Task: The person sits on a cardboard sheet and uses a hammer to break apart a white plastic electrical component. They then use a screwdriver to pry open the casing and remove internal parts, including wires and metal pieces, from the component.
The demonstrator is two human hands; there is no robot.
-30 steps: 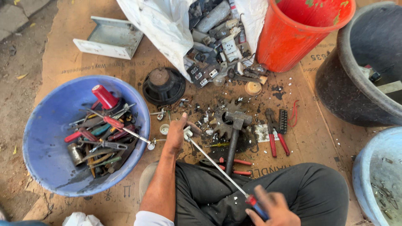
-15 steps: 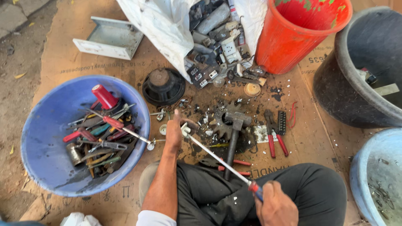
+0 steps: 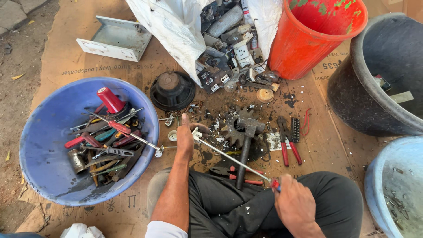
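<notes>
My right hand (image 3: pixel 294 202) grips the handle of a long screwdriver (image 3: pixel 233 160), near my right knee. Its thin shaft runs up and left to a small white part (image 3: pixel 196 133) on the cardboard. My left hand (image 3: pixel 186 137) rests on the cardboard and pinches that white part between thumb and fingers, right where the tip meets it. A hammer (image 3: pixel 246 145) lies just right of the shaft, head on a toothed gear (image 3: pixel 231 128). Red-handled pliers (image 3: pixel 286 143) lie farther right.
A blue basin (image 3: pixel 39 145) of hand tools sits at left, with a black speaker (image 3: pixel 172 89) above my left hand. A white sack (image 3: pixel 176 26) spills scrap parts beside a red bucket (image 3: pixel 308 39). A black tub (image 3: pixel 352 88) and a pale blue tub (image 3: pixel 379 185) stand at right.
My right hand has shifted right and up with the screwdriver handle, so the shaft lies flatter. My left hand stays on the small white part.
</notes>
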